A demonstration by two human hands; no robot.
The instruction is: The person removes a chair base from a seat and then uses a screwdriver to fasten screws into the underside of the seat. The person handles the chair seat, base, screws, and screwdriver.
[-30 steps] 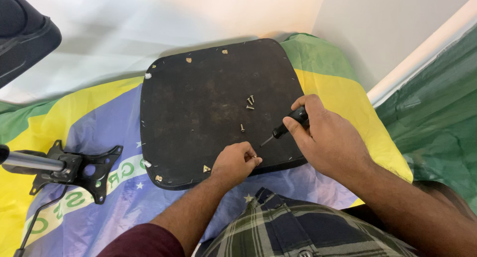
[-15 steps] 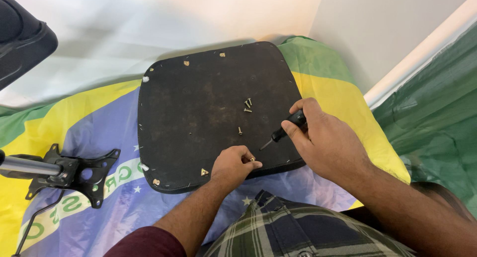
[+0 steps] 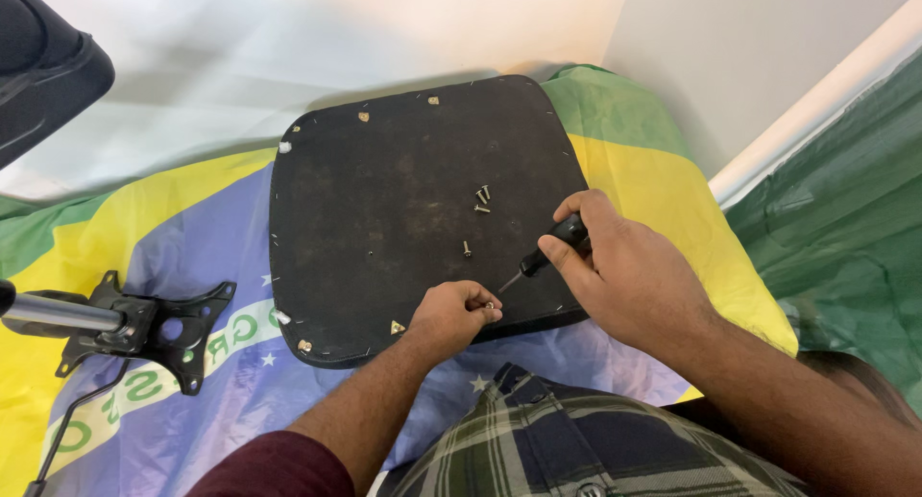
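The left hand (image 3: 459, 315) pinches a small screw (image 3: 489, 306) upright at the near edge of the black seat base (image 3: 403, 209). The right hand (image 3: 624, 266) grips the screwdriver (image 3: 547, 247); its tip should seat squarely in the screw's head before turning.

Matt blk seat base (image 3: 403, 218), metal screws (image 3: 480, 199)

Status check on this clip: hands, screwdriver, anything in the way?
Right hand shut on screwdriver, tip angled at the left hand. Left hand pinching a screw on the seat board. Loose screws lie clear of the work.
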